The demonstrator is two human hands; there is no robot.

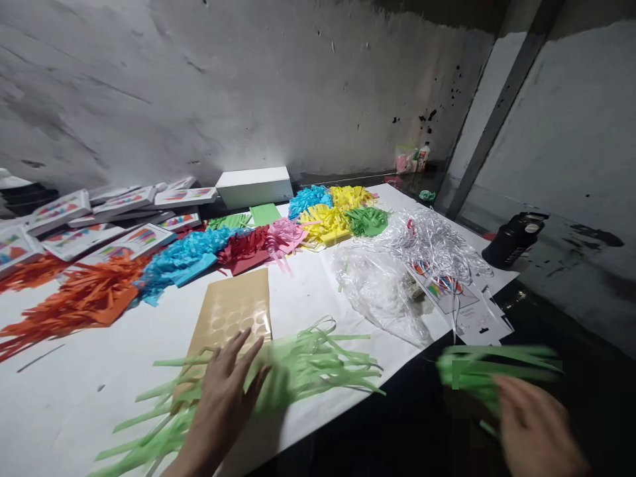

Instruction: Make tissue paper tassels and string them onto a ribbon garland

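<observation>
My left hand (231,377) is over a light green tissue-paper fringe (318,364), fingers outstretched and apart; whether it presses down I cannot tell. That fringe lies across the white paper, its cut strips pointing both left and right. Partly beneath it is a brown sheet of clear round stickers (228,298). Off the table's front edge, my right hand (536,424) grips another green tissue-paper fringe (487,371), both smeared by motion.
Orange (99,291), blue (183,258), red (243,248) and yellow fringes (322,222) line the back. Flat printed boxes (124,202) pile up at left. White string (432,238), a clear plastic bag (377,288), printed cards (462,308) and a black bottle (514,238) are right.
</observation>
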